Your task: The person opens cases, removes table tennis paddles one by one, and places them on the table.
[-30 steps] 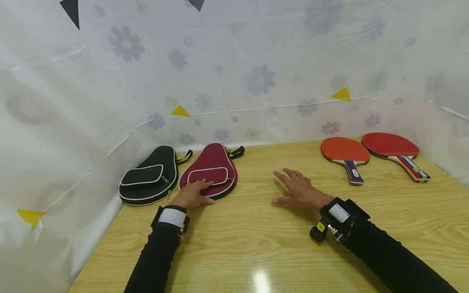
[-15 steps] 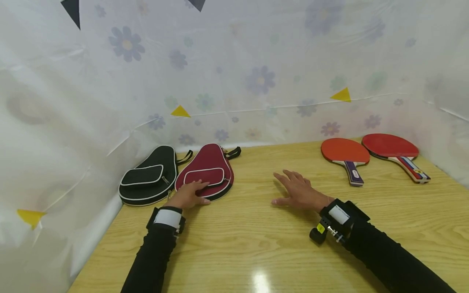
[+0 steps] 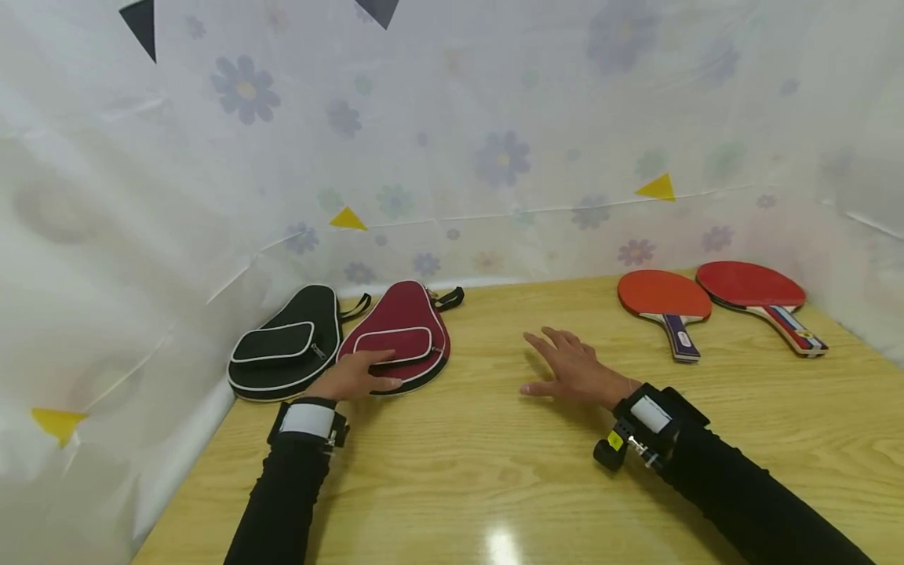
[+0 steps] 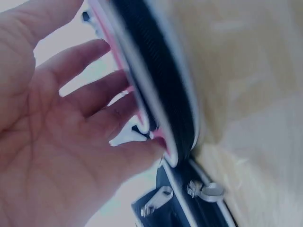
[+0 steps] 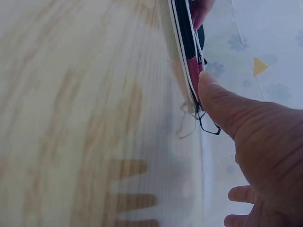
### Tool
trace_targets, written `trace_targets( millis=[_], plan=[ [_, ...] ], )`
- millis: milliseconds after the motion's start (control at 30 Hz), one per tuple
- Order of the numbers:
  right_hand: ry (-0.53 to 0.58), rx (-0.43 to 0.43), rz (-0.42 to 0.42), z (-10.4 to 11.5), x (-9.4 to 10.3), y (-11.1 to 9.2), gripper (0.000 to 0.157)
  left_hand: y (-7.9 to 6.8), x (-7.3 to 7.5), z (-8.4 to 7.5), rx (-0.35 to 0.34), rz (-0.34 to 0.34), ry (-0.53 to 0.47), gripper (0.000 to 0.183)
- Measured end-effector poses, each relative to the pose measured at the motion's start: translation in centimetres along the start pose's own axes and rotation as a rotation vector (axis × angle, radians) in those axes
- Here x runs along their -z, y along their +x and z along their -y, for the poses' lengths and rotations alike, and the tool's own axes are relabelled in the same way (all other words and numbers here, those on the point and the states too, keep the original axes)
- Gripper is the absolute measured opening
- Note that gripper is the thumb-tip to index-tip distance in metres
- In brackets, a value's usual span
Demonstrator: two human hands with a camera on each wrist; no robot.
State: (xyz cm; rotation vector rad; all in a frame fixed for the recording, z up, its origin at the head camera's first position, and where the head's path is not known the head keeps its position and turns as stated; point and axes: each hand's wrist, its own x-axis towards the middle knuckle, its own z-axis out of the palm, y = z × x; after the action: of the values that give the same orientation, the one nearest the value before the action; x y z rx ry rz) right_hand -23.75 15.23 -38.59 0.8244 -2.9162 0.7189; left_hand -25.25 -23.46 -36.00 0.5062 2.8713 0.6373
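A dark red table tennis bat case (image 3: 406,304) with white piping and a front pocket lies on the table. My left hand (image 3: 351,377) is at its near left part, fingers extended over the pocket area. The left wrist view shows those fingers (image 4: 106,87) along the case's black zipped side (image 4: 163,71), not curled round it. Close on its left lies a matching black case (image 3: 311,310). Over the middle of the table, my right hand (image 3: 575,371) is spread and holds nothing, with the red case to its left.
Two table tennis bats lie at the back right: an orange-red one (image 3: 664,293) with a purple handle, and a red one (image 3: 749,284) with a striped handle. A white flowered sheet (image 3: 494,235) hangs behind and left of the wooden table (image 3: 452,471).
My left hand slid the red case slightly left, nearer the black case. It has since shifted a little further left over the case. The right hand has stayed nearly still.
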Motion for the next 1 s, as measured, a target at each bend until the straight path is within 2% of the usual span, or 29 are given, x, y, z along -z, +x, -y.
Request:
trace_targets(
  millis=[67,167,267,300,400,533,800,1000],
  plan=[
    [0.005,-0.004,0.001,0.0,0.1,-0.1,0.087,-0.1,0.8,0.5,-0.007,-0.08,0.003,0.059],
    [0.012,-0.01,0.0,-0.1,0.2,-0.2,0.087,0.0,1.9,1.5,0.003,-0.265,0.05,0.053],
    [0.024,-0.018,0.003,-0.3,0.2,-0.4,0.086,0.1,2.5,3.1,0.034,-0.412,0.129,0.059],
    [0.027,-0.02,0.004,-0.4,0.2,-0.5,0.086,0.1,2.6,3.7,0.049,-0.434,0.168,0.062],
    [0.035,-0.031,0.007,-0.5,0.1,-0.8,0.086,-0.1,2.8,5.1,0.112,-0.439,0.286,0.064],
    [0.028,-0.037,0.001,-0.6,-0.1,-0.9,0.086,-0.1,2.6,6.1,0.174,-0.436,0.391,0.058],
    [0.026,-0.029,0.009,-0.5,0.0,-1.0,0.086,0.4,2.0,8.2,0.205,-0.625,0.496,0.038],
    [0.035,-0.028,0.013,-0.4,0.1,-0.9,0.086,0.7,1.9,8.9,0.21,-0.71,0.554,0.028]
  ],
)
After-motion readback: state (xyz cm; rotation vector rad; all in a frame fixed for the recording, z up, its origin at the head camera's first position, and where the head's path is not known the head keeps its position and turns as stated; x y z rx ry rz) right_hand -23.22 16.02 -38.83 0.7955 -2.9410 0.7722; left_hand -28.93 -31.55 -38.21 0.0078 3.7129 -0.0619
